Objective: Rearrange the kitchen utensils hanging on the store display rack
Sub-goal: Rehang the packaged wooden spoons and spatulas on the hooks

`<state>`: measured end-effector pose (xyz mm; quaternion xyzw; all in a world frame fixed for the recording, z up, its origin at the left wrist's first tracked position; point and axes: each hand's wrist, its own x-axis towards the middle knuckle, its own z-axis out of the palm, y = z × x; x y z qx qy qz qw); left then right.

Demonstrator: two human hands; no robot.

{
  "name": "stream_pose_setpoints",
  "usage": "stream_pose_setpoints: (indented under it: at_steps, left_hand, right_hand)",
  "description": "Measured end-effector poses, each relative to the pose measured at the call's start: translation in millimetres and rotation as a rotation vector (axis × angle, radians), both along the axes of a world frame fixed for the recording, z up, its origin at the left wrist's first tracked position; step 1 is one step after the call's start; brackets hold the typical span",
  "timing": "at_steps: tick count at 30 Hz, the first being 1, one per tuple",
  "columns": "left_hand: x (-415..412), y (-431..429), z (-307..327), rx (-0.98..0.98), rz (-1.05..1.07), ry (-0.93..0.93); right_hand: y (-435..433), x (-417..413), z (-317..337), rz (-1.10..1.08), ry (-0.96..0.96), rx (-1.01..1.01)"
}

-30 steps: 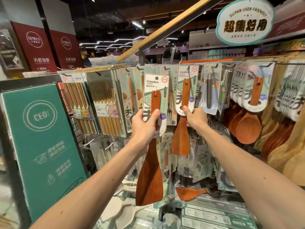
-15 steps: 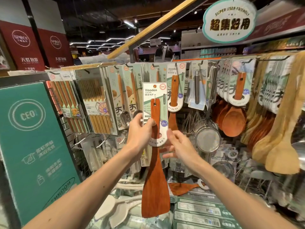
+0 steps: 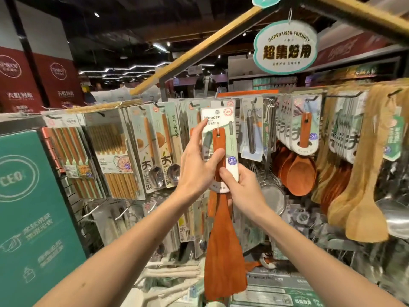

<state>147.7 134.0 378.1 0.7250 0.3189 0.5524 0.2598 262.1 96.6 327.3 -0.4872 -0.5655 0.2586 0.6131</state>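
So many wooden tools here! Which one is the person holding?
The long reddish-brown turner on the white "Wooden" card, centre: left hand and right hand both grip it. The round spoons and pale spatulas just hang at right.

A reddish-brown wooden turner (image 3: 222,258) hangs upright, flat blade down, its handle fixed to a white and pale green card (image 3: 215,120) (headed "Wooden"). The left hand (image 3: 197,171) pinches card and handle; the right hand (image 3: 242,188) grips the card's lower end, before the display rack (image 3: 345,95).
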Motion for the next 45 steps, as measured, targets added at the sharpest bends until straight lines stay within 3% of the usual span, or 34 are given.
stream_pose_setpoints:
  at_steps: [8, 27, 38, 45]
  left_hand:
    - [15, 20, 34, 0.104, 0.147, 0.208]
    - [16, 41, 32, 0.145, 0.126, 0.333]
    - [40, 98, 34, 0.118, 0.196, 0.579]
    - [47, 115, 29, 0.116, 0.225, 0.620]
  right_hand:
    - [15, 2, 32, -0.051, -0.035, 0.024]
    - [14, 10, 27, -0.066, -0.064, -0.022]
    - [86, 37, 24, -0.205, -0.269, -0.256]
    - [111, 42, 22, -0.263, -0.317, -0.307]
